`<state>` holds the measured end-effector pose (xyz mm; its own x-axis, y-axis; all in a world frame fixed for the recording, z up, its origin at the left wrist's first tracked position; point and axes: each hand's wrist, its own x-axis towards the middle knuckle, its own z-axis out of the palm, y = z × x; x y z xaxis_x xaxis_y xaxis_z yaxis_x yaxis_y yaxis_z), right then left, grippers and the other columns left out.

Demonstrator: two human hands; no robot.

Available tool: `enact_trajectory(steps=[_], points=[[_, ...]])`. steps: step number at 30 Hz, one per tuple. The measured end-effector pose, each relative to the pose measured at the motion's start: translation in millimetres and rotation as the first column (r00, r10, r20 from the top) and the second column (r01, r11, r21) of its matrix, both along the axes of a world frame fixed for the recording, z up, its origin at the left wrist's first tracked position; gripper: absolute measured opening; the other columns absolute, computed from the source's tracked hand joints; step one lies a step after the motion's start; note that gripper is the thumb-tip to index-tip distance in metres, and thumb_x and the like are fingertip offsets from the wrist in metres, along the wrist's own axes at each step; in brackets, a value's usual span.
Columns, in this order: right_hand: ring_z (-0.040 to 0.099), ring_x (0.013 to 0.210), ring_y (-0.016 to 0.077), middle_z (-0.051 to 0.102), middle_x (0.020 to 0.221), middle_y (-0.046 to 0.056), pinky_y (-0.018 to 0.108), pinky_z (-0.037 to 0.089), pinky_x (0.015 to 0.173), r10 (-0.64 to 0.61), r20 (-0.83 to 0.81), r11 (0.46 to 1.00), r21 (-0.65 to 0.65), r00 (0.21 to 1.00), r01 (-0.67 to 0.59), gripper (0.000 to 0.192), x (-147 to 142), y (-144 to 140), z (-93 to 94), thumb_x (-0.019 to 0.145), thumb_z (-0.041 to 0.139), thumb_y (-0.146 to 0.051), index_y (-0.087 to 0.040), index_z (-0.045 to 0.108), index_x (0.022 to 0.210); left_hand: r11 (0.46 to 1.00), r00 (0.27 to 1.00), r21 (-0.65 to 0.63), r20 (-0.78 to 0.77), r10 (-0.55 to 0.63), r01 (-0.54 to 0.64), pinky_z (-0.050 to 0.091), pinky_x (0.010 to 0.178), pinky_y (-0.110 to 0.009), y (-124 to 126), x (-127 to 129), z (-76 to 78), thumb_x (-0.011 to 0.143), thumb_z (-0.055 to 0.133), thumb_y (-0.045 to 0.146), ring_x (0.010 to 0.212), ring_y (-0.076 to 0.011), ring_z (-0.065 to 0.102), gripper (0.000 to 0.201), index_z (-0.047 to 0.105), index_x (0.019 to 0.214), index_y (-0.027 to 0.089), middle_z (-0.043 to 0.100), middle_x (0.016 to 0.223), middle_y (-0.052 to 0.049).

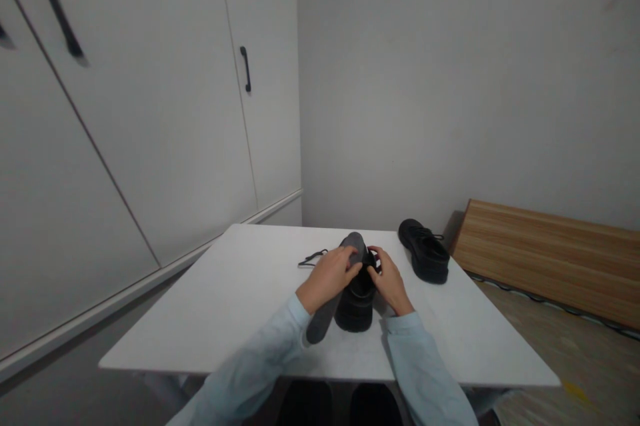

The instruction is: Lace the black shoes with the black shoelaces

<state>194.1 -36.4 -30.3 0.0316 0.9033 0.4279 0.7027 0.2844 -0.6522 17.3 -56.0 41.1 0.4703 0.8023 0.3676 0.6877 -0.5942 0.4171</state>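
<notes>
A black shoe (356, 303) stands on the white table (240, 306) right in front of me. My left hand (327, 276) grips a grey insole (320, 323) that slants from the shoe's opening down towards me. My right hand (390, 283) rests on the shoe's right side near the opening, fingers curled on its edge. A loose black lace (313, 257) lies on the table just left of my left hand. A second black shoe (424, 251) sits apart at the table's far right.
White cupboard doors with black handles (245, 69) fill the left wall. A wooden board (545, 253) leans low against the wall on the right, beyond the table's edge. Plain floor shows on both sides.
</notes>
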Motion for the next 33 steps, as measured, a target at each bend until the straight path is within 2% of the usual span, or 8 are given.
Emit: enact_trajectory(steps=[5, 9, 15, 19, 22, 25, 28, 33], points=[[0.055, 0.072, 0.0167, 0.057, 0.093, 0.003, 0.031, 0.047, 0.068, -0.001, -0.006, 1.000, 0.006, 1.000, 0.001, 0.042, 1, 1, -0.6, 0.075, 0.047, -0.026, -0.023, 0.051, 0.117, 1.000, 0.996, 0.016, -0.082, -0.020, 0.021, 0.045, 0.084, -0.031, 27, 1, 6.0, 0.095, 0.029, 0.031, 0.088, -0.0178, 0.058, 0.032, 0.056, 0.109, 0.019, 0.055, 0.098, -0.007], [0.055, 0.072, 0.0166, 0.057, 0.093, 0.003, 0.031, 0.047, 0.068, -0.001, -0.014, 1.000, -0.004, 1.000, 0.001, 0.040, 1, 2, -0.6, 0.076, 0.048, -0.029, -0.024, 0.051, 0.116, 0.999, 0.991, 0.029, -0.137, -0.010, 0.014, 0.046, 0.084, -0.029, 43, 0, 6.1, 0.091, 0.042, 0.022, 0.091, -0.0174, 0.059, 0.028, 0.053, 0.116, 0.021, 0.052, 0.105, -0.008], [0.056, 0.072, 0.0169, 0.057, 0.091, 0.003, 0.031, 0.048, 0.068, 0.009, -0.027, 1.000, 0.011, 1.000, -0.008, 0.039, 2, 4, -2.7, 0.077, 0.050, -0.030, -0.025, 0.053, 0.116, 0.997, 0.979, -0.018, -0.192, -0.074, 0.072, 0.039, 0.100, -0.034, 62, -1, 1.2, 0.083, 0.058, 0.021, 0.122, -0.0222, 0.048, 0.055, 0.038, 0.134, 0.025, 0.048, 0.134, -0.009], [0.056, 0.071, 0.0158, 0.054, 0.093, 0.003, 0.032, 0.048, 0.071, 0.010, -0.042, 1.000, 0.008, 0.999, -0.010, 0.038, 2, 4, -2.8, 0.079, 0.050, -0.033, -0.024, 0.054, 0.115, 0.997, 0.968, -0.045, -0.241, -0.067, 0.058, 0.040, 0.097, -0.038, 67, -1, -0.8, 0.082, 0.059, 0.026, 0.119, -0.0266, 0.051, 0.060, 0.035, 0.137, 0.024, 0.054, 0.130, -0.011], [0.056, 0.073, 0.0155, 0.050, 0.103, 0.005, 0.035, 0.049, 0.074, -0.003, -0.064, 1.000, 0.015, 0.998, 0.004, 0.038, 1, 3, -2.5, 0.078, 0.051, -0.034, -0.023, 0.055, 0.115, 0.996, 0.962, -0.045, -0.260, -0.081, 0.071, 0.036, 0.101, -0.039, 72, -1, -1.3, 0.079, 0.061, 0.024, 0.126, -0.0280, 0.044, 0.063, 0.035, 0.137, 0.021, 0.048, 0.135, -0.014], [0.057, 0.079, 0.0172, 0.051, 0.108, 0.007, 0.036, 0.049, 0.078, 0.031, -0.106, 0.999, 0.044, 0.994, -0.026, 0.037, 0, 4, -3.4, 0.078, 0.051, -0.032, -0.022, 0.055, 0.114, 0.975, 0.948, -0.142, -0.245, -0.202, 0.171, 0.029, 0.107, -0.037, 79, -1, -0.6, 0.079, 0.060, 0.018, 0.133, -0.0248, 0.035, 0.065, 0.033, 0.138, 0.019, 0.038, 0.144, -0.014], [0.057, 0.086, 0.0190, 0.056, 0.109, 0.008, 0.037, 0.049, 0.081, 0.078, -0.149, 0.995, 0.072, 0.986, -0.068, 0.035, 0, 5, -5.4, 0.078, 0.050, -0.029, -0.021, 0.055, 0.112, 0.935, 0.929, -0.236, -0.199, -0.312, 0.264, 0.029, 0.107, -0.034, 84, -2, 3.1, 0.079, 0.058, 0.013, 0.132, -0.0215, 0.037, 0.067, 0.029, 0.140, 0.017, 0.038, 0.144, -0.014], [0.057, 0.093, 0.0208, 0.059, 0.112, 0.008, 0.039, 0.047, 0.085, 0.100, -0.178, 0.993, 0.073, 0.979, -0.088, 0.036, 0, 7, -6.5, 0.077, 0.050, -0.029, -0.020, 0.055, 0.112, 0.956, 0.952, -0.165, -0.149, -0.268, 0.243, 0.036, 0.101, -0.034, 84, -2, 12.9, 0.073, 0.065, 0.012, 0.124, -0.0230, 0.047, 0.068, 0.039, 0.135, 0.016, 0.050, 0.134, -0.014]])
